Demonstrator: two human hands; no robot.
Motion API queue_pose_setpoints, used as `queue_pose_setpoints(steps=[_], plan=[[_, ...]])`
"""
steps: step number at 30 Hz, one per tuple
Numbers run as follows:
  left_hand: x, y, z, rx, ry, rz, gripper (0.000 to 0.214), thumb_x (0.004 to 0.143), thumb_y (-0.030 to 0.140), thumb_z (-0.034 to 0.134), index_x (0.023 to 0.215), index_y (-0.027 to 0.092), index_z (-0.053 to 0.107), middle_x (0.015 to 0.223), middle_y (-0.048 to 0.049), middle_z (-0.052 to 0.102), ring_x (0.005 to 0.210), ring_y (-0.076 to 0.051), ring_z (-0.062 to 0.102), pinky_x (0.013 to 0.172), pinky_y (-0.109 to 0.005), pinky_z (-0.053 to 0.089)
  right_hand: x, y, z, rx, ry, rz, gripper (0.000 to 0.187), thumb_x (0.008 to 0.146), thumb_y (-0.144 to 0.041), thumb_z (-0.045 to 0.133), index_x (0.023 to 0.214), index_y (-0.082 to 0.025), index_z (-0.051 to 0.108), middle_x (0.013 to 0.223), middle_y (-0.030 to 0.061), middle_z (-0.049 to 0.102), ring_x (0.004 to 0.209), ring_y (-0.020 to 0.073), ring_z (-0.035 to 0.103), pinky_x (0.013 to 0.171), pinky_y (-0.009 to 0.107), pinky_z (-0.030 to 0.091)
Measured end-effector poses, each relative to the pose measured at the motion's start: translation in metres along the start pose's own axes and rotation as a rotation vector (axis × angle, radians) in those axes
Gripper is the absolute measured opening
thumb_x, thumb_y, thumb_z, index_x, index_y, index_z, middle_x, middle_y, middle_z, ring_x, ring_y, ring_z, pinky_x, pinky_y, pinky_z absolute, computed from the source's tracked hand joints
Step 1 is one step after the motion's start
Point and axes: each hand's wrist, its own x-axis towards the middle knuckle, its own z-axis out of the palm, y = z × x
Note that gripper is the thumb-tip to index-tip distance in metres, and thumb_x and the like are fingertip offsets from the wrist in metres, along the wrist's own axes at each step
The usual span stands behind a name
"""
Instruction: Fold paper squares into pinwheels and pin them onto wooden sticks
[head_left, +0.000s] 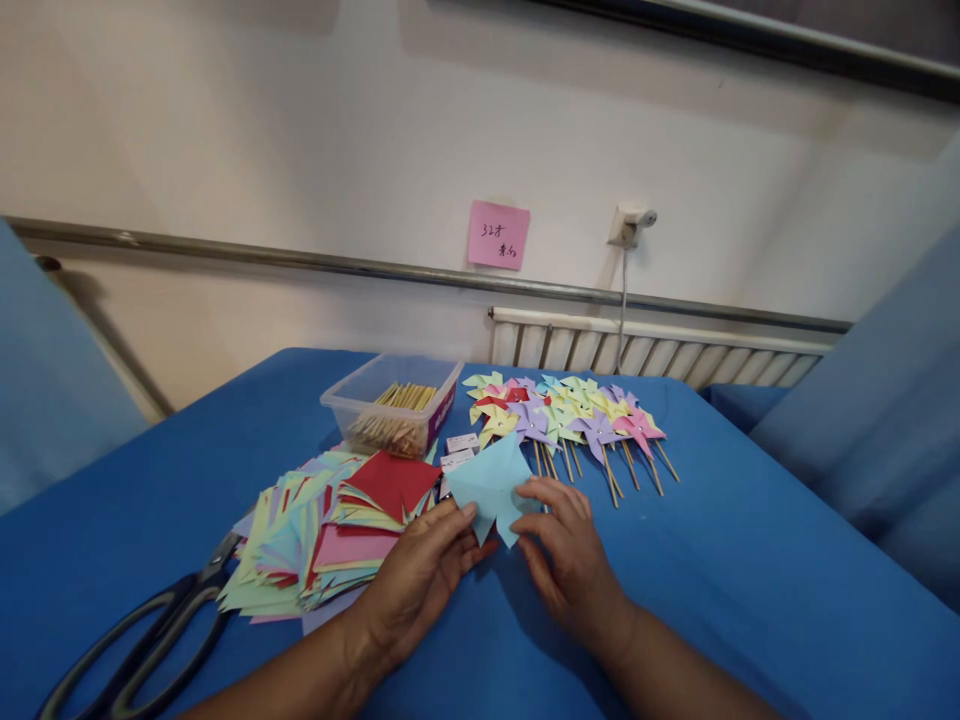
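Observation:
A light blue paper square point(491, 482) with slits cut in from its corners is held up over the table. My left hand point(431, 560) pinches its lower left side, thumb in front and fingers behind. At the right edge, my right hand point(566, 550) has its curled fingertips on the paper. Left of my hands lies a heap of cut coloured paper squares point(300, 540), with a red square point(394, 482) on top of one stack. Several finished paper pinwheels point(596, 432) on thin sticks lie behind my right hand.
A clear plastic box point(442, 400) of thin wooden sticks point(394, 420) stands behind the paper heap. Small white boxes point(460, 445) lie beside it. Large black-handled scissors point(161, 630) rest at the left front. The blue-covered table point(720, 560) reaches toward a wall with a radiator point(570, 342).

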Motion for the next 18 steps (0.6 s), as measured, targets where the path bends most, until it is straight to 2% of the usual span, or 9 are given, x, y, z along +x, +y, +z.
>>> queue_pose_setpoints(steps=[5,11,16,18], plan=[[0.000,-0.002,-0.001,0.065,0.004,-0.016,0.017,0.078,0.024,0.068,0.093,0.016,0.069,0.091,-0.0072,0.070,0.081,-0.016,0.061,0.074,-0.029,0.048,-0.002,-0.006,0.003,0.114,-0.019,0.060,0.017,0.084,-0.011,0.055,0.093,-0.024,0.059,0.116,0.0068,0.055,0.118,0.0235,0.046,0.098,0.045,0.037],[0.002,-0.011,-0.003,0.211,0.066,-0.020,0.017,0.072,0.029,0.072,0.079,0.014,0.071,0.078,-0.0062,0.069,0.073,-0.015,0.059,0.068,-0.026,0.047,-0.005,-0.009,0.007,0.341,0.013,0.296,0.008,0.081,-0.015,0.059,0.077,-0.022,0.059,0.116,0.0065,0.055,0.113,0.0223,0.051,0.094,0.040,0.042],[0.004,-0.016,-0.006,0.366,0.082,-0.003,0.020,0.072,0.033,0.071,0.073,0.013,0.070,0.070,-0.0050,0.067,0.062,-0.012,0.055,0.060,-0.022,0.043,-0.003,-0.006,0.008,0.416,0.022,0.398,0.008,0.078,-0.017,0.061,0.071,-0.020,0.060,0.111,0.0071,0.058,0.107,0.0228,0.055,0.090,0.038,0.043],[0.004,-0.017,-0.006,0.385,0.080,-0.001,0.020,0.073,0.033,0.070,0.073,0.013,0.071,0.072,-0.0052,0.067,0.063,-0.013,0.055,0.061,-0.023,0.043,-0.003,-0.006,0.008,0.432,0.015,0.422,0.009,0.078,-0.016,0.061,0.069,-0.020,0.060,0.109,0.0073,0.059,0.105,0.0224,0.057,0.089,0.037,0.044]])
